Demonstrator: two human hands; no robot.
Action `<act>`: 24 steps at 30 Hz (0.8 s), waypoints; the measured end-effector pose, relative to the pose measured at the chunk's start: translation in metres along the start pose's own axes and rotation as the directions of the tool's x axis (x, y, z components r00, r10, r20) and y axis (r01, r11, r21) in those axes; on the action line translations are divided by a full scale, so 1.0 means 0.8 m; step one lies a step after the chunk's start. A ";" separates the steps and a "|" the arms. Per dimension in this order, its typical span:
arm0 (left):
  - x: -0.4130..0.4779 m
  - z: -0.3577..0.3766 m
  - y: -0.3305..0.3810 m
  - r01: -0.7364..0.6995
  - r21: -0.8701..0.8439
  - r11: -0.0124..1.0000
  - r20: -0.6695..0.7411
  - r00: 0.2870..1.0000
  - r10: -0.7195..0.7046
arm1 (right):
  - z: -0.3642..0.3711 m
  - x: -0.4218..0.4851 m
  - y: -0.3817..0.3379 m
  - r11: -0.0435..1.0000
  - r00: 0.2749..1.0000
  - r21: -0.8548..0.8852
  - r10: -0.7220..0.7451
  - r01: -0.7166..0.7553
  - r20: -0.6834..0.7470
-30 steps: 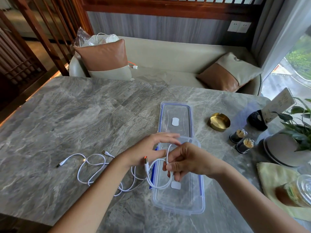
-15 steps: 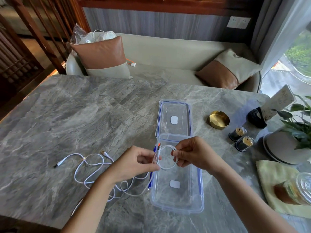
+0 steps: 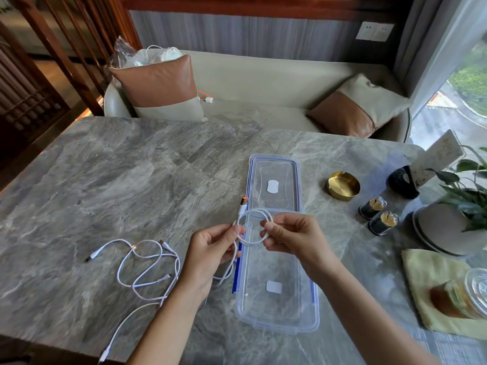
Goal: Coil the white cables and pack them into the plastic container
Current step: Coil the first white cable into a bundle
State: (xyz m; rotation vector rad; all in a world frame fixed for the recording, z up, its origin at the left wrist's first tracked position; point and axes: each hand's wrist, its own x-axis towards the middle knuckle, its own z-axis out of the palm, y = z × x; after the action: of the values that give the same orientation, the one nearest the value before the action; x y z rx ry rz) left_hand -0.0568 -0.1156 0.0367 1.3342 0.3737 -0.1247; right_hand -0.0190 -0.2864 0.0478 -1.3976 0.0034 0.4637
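Observation:
Both my hands hold one white cable (image 3: 253, 239) in a small loop above the clear plastic container (image 3: 300, 320). My right hand (image 3: 292, 238) pinches the right side of the loop. My left hand (image 3: 210, 248) pinches the cable at the loop's left, just below its orange-tipped plug (image 3: 243, 202), which points up. The cable's tail runs down from my left hand to the table. More white cables (image 3: 147, 267) lie loose and tangled on the marble table (image 3: 105, 180), left of the container. The container's lid (image 3: 272, 164) lies flat just beyond it.
A gold dish (image 3: 343, 185), two small dark jars (image 3: 379, 216), a black holder with a card (image 3: 403, 181), a potted plant (image 3: 471, 196) and a glass jar on a yellow cloth (image 3: 432, 280) fill the table's right side. A sofa with cushions (image 3: 160, 85) stands behind.
The view and both hands shifted slightly. The loop stays between my hands, and the orange plug now stands up above my left hand's fingers.

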 end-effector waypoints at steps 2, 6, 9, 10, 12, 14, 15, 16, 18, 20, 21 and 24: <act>0.000 0.002 0.002 -0.002 -0.063 0.998 -0.005 1.000 0.002 | 0.004 0.001 0.001 0.998 1.000 0.063 -0.002 0.003 -0.010; 0.002 0.011 0.008 -0.090 -0.154 0.984 -0.067 0.994 0.081 | 0.013 0.000 0.001 0.995 0.998 0.097 -0.001 0.006 -0.059; 0.004 0.019 0.010 -0.170 -0.166 0.971 -0.168 0.976 0.142 | 0.028 -0.012 0.009 0.989 0.974 -0.106 0.126 -0.107 0.190; 0.005 0.022 0.009 -0.192 -0.143 0.971 -0.189 0.968 0.164 | 0.035 -0.017 0.013 0.978 0.950 -0.154 0.179 -0.143 0.256; 0.004 0.025 0.009 -0.227 -0.103 0.968 -0.224 0.954 0.200 | 0.044 -0.022 0.022 0.966 0.932 -0.132 0.249 -0.221 0.262; 0.003 0.025 0.008 -0.250 -0.103 0.963 -0.257 0.942 0.217 | 0.053 -0.024 0.028 0.949 0.929 -0.001 0.309 -0.316 0.202; 0.003 0.023 0.008 -0.255 -0.100 0.962 -0.264 0.939 0.222 | 0.057 -0.024 0.031 0.918 0.914 0.108 0.356 -0.381 0.194; 0.004 0.020 0.007 -0.259 -0.090 0.962 -0.260 0.938 0.228 | 0.062 -0.025 0.033 0.853 0.886 0.252 0.414 -0.458 0.209; 0.004 0.014 0.005 -0.271 -0.049 0.961 -0.219 0.942 0.254 | 0.071 -0.023 0.035 0.573 0.817 0.604 0.512 -0.554 0.264; 0.003 0.007 0.004 -0.287 0.013 0.958 -0.182 0.941 0.284 | 0.076 -0.018 0.033 0.347 0.805 0.811 0.545 -0.471 0.235; 0.003 0.003 0.004 -0.291 0.042 0.956 -0.180 0.939 0.294 | 0.077 -0.014 0.031 0.317 0.812 0.855 0.554 -0.410 0.185; 0.000 -0.014 0.006 -0.269 0.084 0.959 -0.187 0.941 0.281 | 0.083 -0.006 0.028 0.454 0.853 0.833 0.520 -0.316 0.039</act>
State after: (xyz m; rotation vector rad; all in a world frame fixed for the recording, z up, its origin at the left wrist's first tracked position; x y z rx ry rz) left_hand -0.0572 -0.1038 0.0391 1.4470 0.3483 0.2350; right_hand -0.0478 -0.2232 0.0405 -0.4624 0.7090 0.6077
